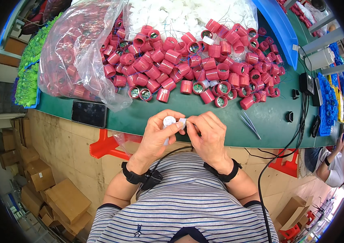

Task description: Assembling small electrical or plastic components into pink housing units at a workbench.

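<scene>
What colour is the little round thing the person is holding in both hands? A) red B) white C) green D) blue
B: the left hand and right hand pinch a small round white plastic part between them, above the edge of the green table; the red plastic cylinder caps lie in a heap farther back, untouched.

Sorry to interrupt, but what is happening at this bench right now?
A person seated at a green table holds a small white round part in the left hand, while the right hand pinches a smaller white piece against it. A heap of red caps lies behind, tweezers to the right.
</scene>
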The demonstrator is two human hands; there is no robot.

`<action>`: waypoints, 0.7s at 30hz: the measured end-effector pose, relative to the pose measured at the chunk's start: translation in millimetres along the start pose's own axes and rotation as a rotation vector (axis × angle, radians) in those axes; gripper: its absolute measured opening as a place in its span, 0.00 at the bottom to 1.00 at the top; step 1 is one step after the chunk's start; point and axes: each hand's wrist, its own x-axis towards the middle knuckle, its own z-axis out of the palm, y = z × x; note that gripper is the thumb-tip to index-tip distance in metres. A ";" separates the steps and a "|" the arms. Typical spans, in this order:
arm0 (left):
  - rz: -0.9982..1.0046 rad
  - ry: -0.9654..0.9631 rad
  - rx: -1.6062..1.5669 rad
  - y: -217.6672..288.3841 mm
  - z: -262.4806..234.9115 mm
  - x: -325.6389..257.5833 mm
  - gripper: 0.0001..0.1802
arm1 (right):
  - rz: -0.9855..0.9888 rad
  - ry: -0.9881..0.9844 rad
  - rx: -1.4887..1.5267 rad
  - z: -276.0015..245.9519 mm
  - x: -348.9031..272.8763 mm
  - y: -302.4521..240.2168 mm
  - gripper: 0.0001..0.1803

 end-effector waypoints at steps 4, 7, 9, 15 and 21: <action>0.068 0.072 0.243 3.1 3.5 -0.8 0.12 | 0.061 -0.050 0.041 -1.2 -2.3 1.2 0.11; 0.090 0.118 0.252 5.5 3.7 -1.5 0.12 | 0.176 -0.048 0.144 -4.7 0.0 -6.3 0.13; 0.093 0.140 0.248 6.3 -0.2 -2.0 0.12 | 0.226 -0.016 0.212 -4.7 -0.7 -8.3 0.14; 0.087 0.117 0.229 4.0 3.9 -3.7 0.12 | 0.121 -0.013 0.184 -6.9 -10.2 4.4 0.12; 0.070 0.104 0.209 -0.3 6.9 -4.5 0.13 | 0.115 -0.022 0.175 -3.6 -12.2 2.5 0.11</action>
